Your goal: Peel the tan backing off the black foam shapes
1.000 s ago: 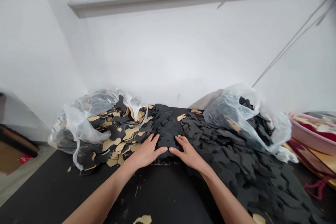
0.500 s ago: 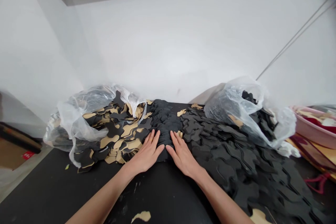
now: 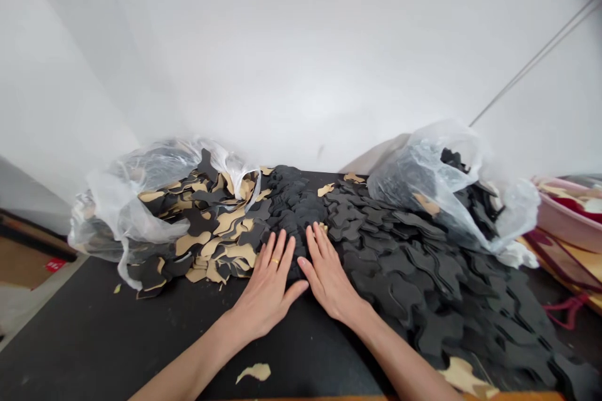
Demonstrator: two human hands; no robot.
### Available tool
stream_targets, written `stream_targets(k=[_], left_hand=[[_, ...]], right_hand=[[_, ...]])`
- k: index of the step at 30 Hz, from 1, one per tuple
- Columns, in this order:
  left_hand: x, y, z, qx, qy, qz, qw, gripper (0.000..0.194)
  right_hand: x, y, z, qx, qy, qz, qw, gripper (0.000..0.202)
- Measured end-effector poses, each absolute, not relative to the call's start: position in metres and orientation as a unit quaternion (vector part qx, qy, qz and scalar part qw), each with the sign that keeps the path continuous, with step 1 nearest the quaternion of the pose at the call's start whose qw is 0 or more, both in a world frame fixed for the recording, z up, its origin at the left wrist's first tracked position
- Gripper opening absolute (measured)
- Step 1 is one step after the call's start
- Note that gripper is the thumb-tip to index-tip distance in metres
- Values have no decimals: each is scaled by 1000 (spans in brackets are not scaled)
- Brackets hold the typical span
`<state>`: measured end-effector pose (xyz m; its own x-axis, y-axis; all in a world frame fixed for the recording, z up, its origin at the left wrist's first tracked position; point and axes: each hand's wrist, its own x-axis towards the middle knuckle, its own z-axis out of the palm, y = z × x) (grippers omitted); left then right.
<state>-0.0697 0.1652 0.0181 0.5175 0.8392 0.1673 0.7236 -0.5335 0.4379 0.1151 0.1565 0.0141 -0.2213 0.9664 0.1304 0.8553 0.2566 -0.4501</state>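
Note:
My left hand [image 3: 267, 288] lies flat with its fingers stretched forward, a ring on one finger. Beside it, my right hand [image 3: 329, 276] is also flat, fingers extended. Both rest at the near end of a dense heap of small black pieces [image 3: 294, 197], which runs back toward the wall. Left of my left hand spread black and tan wavy-edged cutouts [image 3: 221, 241], spilling from a clear plastic bag [image 3: 160, 163]. To the right of my right hand lie many overlapping black wavy cutouts [image 3: 404, 269]. Neither hand grips anything.
A second plastic bag [image 3: 409, 175] with black pieces stands at the back right. Beyond it sits a pink basin [image 3: 571, 216]. A tan scrap [image 3: 254, 372] lies on the black tabletop [image 3: 155, 338] near the front edge. A cardboard box [image 3: 28, 260] is at far left. The white wall [image 3: 301, 62] closes the back.
The view has tilted down slightly. My left hand has drawn a little nearer to me, its fingers more spread; my right hand has stayed flat near the same heap.

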Motion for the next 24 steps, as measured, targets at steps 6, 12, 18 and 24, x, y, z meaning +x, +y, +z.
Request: stream_targets(k=[6,12,18,24], left_hand=[[-76,160,11,892,416,154,84,90],[-75,158,13,899,402,154,79,92],[-77,157,12,898,405,145,89,89],[-90,156,20,900,391,141,129,91]], right_hand=[[118,147,9,-565,-799,111,175,74],[118,150,12,-554,-801,126,185,69],[117,152,11,-577,-793,112,160,72],[120,145,16,-567,-792,139,179,76]])
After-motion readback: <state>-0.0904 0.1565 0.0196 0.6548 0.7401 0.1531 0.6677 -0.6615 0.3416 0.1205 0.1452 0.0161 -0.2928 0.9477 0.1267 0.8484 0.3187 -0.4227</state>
